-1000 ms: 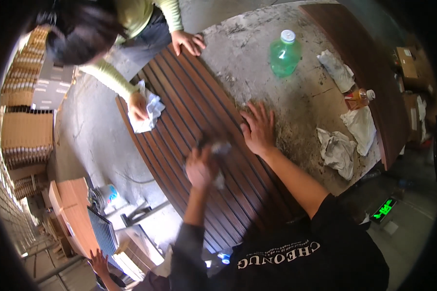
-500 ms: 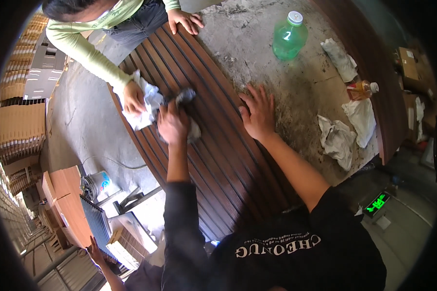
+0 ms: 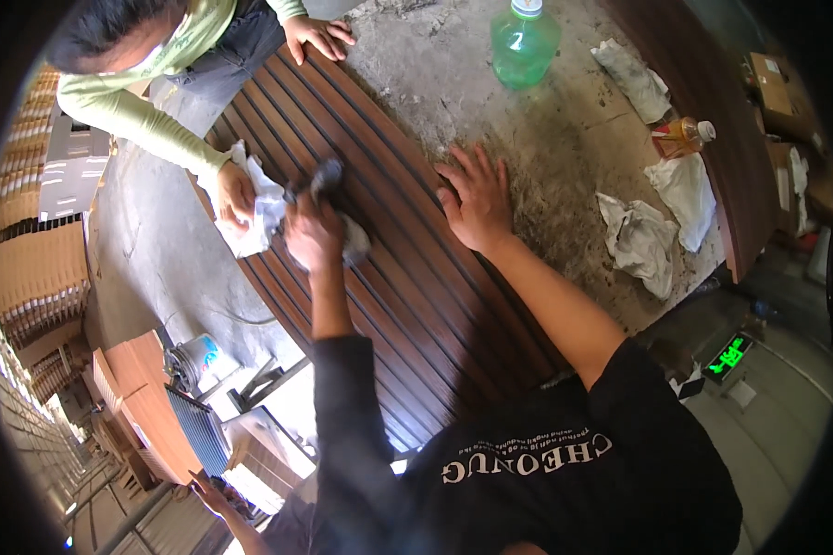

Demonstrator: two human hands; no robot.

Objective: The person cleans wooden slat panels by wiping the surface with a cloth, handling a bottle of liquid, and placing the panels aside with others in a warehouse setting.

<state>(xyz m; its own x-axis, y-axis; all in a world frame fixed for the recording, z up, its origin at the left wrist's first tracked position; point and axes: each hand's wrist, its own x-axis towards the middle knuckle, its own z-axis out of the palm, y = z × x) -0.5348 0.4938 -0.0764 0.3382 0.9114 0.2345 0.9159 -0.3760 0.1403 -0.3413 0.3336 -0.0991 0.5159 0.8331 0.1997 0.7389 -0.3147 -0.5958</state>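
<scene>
A long dark brown slatted panel (image 3: 393, 217) with black grooves lies beneath my hands. My left hand (image 3: 313, 233) is closed on a crumpled rag (image 3: 354, 242), pressed to the slats; the rag looks pale at one side, with a dark bunched part beyond my fingers. My right hand (image 3: 477, 199) rests with fingers spread at the panel's right edge and holds nothing. Close to my left hand, a co-worker's hand (image 3: 235, 196) in a light green sleeve presses a white cloth (image 3: 261, 205) onto the panel's left side. The co-worker's other hand (image 3: 317, 37) lies at the far end.
On the stained work surface (image 3: 555, 139) to the right stand a green bottle (image 3: 525, 51) and a small amber bottle (image 3: 680, 139). Crumpled white cloths (image 3: 637, 245) lie near them. A dark brown board (image 3: 713, 120) borders the right side. Another person's hand (image 3: 211, 495) shows at lower left.
The view has shifted, so the bottles and panel sit higher and farther left. My left hand and the co-worker's cloth have slid slightly nearer along the panel. My right hand stays spread at the edge.
</scene>
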